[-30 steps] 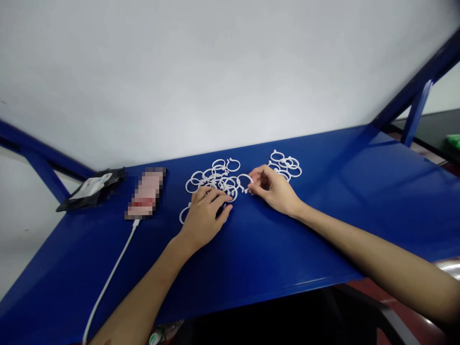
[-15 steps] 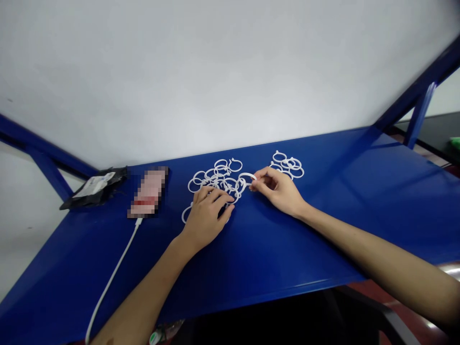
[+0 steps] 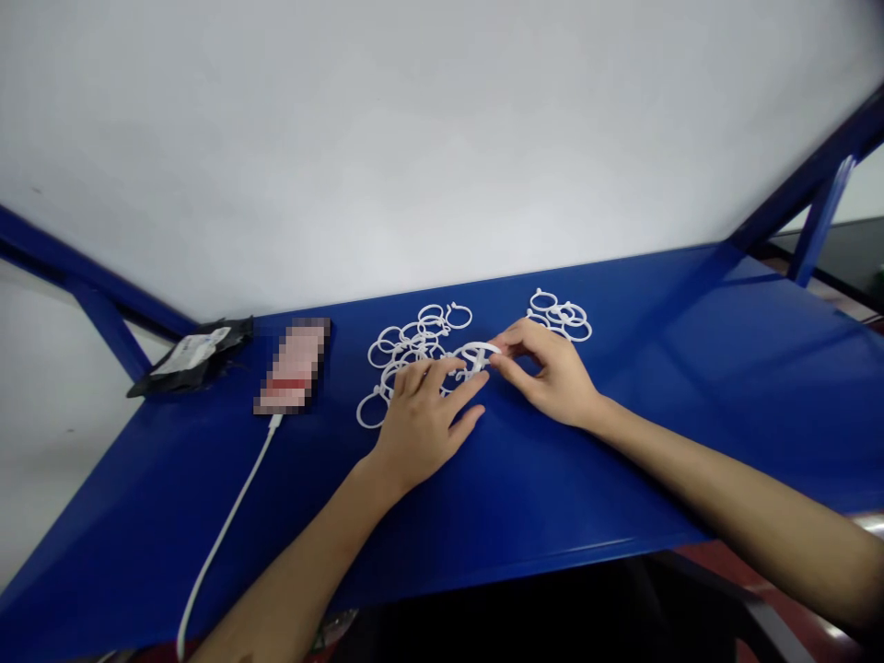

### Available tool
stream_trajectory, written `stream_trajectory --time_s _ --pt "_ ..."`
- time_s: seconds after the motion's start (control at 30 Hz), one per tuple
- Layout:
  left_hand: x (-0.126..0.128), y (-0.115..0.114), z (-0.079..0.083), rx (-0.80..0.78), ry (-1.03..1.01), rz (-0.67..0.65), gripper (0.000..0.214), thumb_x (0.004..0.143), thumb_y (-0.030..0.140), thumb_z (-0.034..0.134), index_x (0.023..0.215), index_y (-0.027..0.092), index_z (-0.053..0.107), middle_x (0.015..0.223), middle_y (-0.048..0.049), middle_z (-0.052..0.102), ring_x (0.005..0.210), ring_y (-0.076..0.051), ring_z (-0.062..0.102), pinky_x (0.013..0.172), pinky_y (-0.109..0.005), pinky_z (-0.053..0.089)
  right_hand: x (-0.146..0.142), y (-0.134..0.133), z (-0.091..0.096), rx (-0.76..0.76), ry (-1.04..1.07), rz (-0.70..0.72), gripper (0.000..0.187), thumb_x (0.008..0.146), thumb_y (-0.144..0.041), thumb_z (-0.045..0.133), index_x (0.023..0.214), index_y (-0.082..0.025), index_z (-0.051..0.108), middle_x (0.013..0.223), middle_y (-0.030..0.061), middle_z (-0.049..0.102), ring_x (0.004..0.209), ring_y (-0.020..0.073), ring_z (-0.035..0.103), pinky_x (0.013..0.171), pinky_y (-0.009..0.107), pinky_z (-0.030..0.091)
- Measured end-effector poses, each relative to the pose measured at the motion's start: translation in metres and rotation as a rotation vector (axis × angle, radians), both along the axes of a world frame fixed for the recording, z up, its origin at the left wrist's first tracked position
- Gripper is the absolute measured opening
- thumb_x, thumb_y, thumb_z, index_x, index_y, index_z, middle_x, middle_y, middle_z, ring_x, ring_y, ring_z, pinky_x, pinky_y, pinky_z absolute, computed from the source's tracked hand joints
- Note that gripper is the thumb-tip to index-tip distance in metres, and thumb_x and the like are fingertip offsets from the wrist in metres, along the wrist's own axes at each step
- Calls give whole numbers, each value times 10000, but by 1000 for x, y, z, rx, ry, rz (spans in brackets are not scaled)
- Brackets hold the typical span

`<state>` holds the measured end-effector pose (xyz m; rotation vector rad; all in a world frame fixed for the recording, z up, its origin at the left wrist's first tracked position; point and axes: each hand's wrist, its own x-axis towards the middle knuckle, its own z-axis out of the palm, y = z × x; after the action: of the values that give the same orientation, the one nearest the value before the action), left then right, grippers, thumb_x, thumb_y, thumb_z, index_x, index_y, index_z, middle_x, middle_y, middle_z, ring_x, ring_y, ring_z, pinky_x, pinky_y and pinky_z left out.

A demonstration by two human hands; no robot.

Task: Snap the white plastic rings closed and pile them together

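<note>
A white plastic ring is pinched between the thumb and fingers of my right hand; it overlaps other white rings just left of it. My left hand reaches over the pile of white rings with its fingers apart, the tips close to the pinched ring. Whether those tips touch a ring I cannot tell. Part of the pile is hidden beneath the left hand. Behind my right hand lies a smaller group of white rings, some with small tabs showing.
A phone, blurred out, lies left of the pile with a white cable running to the front edge. A black plastic package sits at the far left. The blue table meets a pale wall at the back.
My left hand has moved right, toward the ring in my right hand, its fingers more spread. My right hand keeps its pinch on the ring. The view has shifted slightly.
</note>
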<state>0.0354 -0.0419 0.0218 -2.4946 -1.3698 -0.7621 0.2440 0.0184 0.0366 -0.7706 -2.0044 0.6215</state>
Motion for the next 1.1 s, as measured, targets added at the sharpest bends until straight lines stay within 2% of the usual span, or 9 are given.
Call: stream_trajectory --time_s 0.17,0.27,0.33,0.43,0.6,0.7,0.87,1.0,1.1 --pt "2 1 -6 -35 28 12 293 927 293 617 1206 221 666 1224 -59 659 1114 -294 485 946 -457 416 0 -1 0 11 11 -12 108 953 -279 580 1015 -221 647 907 33 637 767 141 609 702 309 532" --pt "1 2 -6 -40 -8 16 265 929 286 618 1177 208 669 1169 -50 693 1097 -288 502 950 -462 417 0 -1 -5 -108 79 -24 197 946 -321 597 1117 -235 643 911 30 631 779 148 624 714 314 550" --pt "1 2 -5 -45 -36 22 185 928 280 619 1085 217 694 1150 -44 701 1089 -283 516 949 -463 420 0 -1 -7 -185 126 -21 243 942 -339 608 1164 -244 637 905 24 627 777 147 634 716 312 558" --pt "1 0 -1 -52 -85 -2 98 917 284 631 954 233 707 1186 -33 691 1121 -280 526 967 -466 422 -2 -2 -9 -254 160 2 226 936 -343 619 1136 -240 647 887 16 622 759 139 636 709 301 562" --pt "1 -2 0 -79 -173 -100 144 895 280 649 1034 270 688 1149 -17 707 1196 -267 533 1006 -471 420 -4 -3 -10 -324 191 23 225 928 -359 630 1112 -230 647 862 11 627 737 134 626 685 289 560" --pt "1 -3 0 -101 -248 -88 80 883 283 663 943 243 628 1086 -14 719 1151 -254 556 988 -455 425 -4 -4 -8 -344 207 41 219 927 -348 632 1107 -223 641 841 4 635 726 132 646 682 283 557" --pt "1 -2 -2 -69 -361 66 259 840 325 717 1003 223 543 1007 -34 687 994 -231 585 894 -416 466 -6 -11 -3 -385 225 105 210 930 -339 633 1109 -229 636 890 14 648 753 136 665 708 285 563" --pt "1 0 -3 -2 -296 76 101 888 276 666 933 229 588 873 -8 677 907 -207 601 852 -382 466 -8 -17 -2 -378 210 120 219 923 -350 641 1108 -234 641 913 25 650 758 140 651 715 294 567" --pt "0 1 -2 41 -267 57 58 895 231 657 924 232 606 853 4 695 882 -199 603 830 -369 465 -8 -18 -2 -373 223 116 219 920 -352 644 1100 -228 643 890 24 660 743 137 653 700 289 567"
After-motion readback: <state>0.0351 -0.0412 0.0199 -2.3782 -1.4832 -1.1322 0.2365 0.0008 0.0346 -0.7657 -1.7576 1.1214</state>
